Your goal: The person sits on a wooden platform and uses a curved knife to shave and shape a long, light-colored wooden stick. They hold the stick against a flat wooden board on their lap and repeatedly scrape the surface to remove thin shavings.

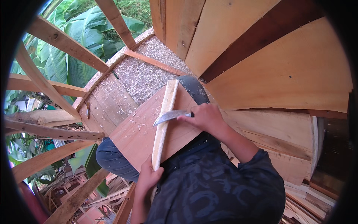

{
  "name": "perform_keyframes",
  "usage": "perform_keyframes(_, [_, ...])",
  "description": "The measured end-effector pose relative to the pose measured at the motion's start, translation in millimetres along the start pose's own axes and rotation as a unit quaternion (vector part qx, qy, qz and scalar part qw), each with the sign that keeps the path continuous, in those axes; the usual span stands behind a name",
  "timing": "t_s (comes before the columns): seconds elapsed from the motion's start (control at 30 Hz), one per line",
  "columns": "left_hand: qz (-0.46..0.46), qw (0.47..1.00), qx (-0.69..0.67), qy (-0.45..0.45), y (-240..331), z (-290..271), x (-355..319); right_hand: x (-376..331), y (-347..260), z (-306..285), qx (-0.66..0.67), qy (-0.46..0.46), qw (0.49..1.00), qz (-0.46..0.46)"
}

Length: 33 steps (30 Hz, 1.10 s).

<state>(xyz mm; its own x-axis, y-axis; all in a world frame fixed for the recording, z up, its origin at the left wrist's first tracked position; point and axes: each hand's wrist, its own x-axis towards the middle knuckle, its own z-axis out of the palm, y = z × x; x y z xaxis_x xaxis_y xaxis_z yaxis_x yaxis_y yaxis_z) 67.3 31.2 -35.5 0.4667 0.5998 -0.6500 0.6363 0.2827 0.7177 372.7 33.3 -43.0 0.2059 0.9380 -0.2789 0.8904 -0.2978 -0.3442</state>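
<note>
In the head view no package, label or sign shows; the things here are bare wood.

The left hand (pixel 148 175) is closed around the near end of a pale slat (pixel 164 123), fingers wrapped over its edge, with the forearm coming up from the lower edge. From that grip the slat runs up and away, lying flat along a broad board (pixel 136 136) that rests across the person's lap. The board sits under the slat and spreads to both sides of it, dusted with thin shavings (pixel 140 125) to the left of the slat.

The right hand (pixel 204 117) is shut on the handle of a knife (pixel 169 115), knuckles up, wrist bent, the forearm coming in from the lower right. The curved blade reaches left from this grip and lies across the slat about midway along it, the edge touching the wood.

Beyond the far end of the slat, the floor (pixel 143 76) is thick with shavings. To the right of the knife hand lean wide planks (pixel 283 71). Left of the board, beams (pixel 63 43) cross in front of banana leaves (pixel 61 63).
</note>
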Motion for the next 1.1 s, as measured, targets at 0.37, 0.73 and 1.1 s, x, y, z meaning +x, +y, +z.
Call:
perform_keyframes(0.37, [0.021, 0.999, -0.021, -0.018, -9, -1, 0, 5, 19, -14, 0.039, 0.04, 0.998, 0.02])
perform_keyframes(0.73, [-0.002, 0.999, -0.012, -0.036, 2, -9, -1, 58, 59, -36, 0.04, 0.093, 0.985, 0.138])
perform_keyframes(1.1, [0.004, 0.999, -0.033, -0.014, 10, -10, 3, 40, 40, -3, 0.062, 0.033, 0.99, 0.12])
